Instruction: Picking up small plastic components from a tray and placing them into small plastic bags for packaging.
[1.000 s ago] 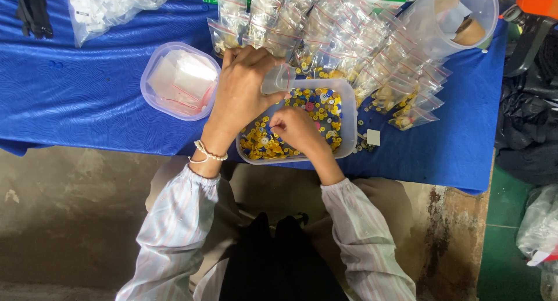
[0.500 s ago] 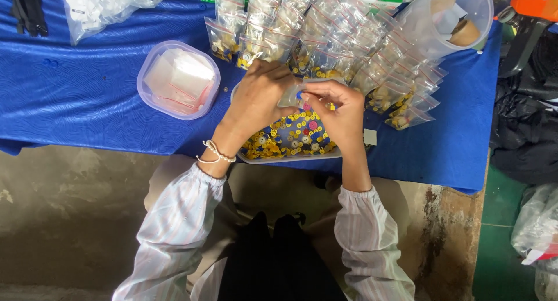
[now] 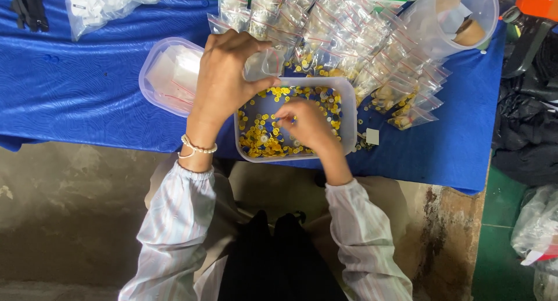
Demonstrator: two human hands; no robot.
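Sleeves of pale striped cloth come up from the near edge, and both hands work at the front of the blue-covered worktop (image 3: 87, 97). Nearest sits a clear rectangular tub (image 3: 347, 112) holding a loose layer of small yellow buttons (image 3: 258, 135) with a few white and dark ones mixed in. The right hand (image 3: 305, 124) is down inside the tub, fingers curled and pinched among the buttons; whether it has 1 between its fingertips I cannot tell. The left hand (image 3: 224, 77), a beaded bracelet at its wrist, grips a small clear zip bag (image 3: 264, 63) just above the tub's far left corner, thumb and fingers holding it at the mouth.

To do this well, I judge the bag's mouth should be kept wide and right over the tub, so anything dropped falls back in and not onto the cloth. Picking with the fingertips only, a few at a time, would keep the colours from mixing.

Left of the tub, touching the left hand's side, stands a second clear tub (image 3: 157, 74) with what look like empty bags. Beyond, a heap of filled zip bags (image 3: 360, 39) fans across the worktop, with a round clear bucket (image 3: 482, 10) at the far right
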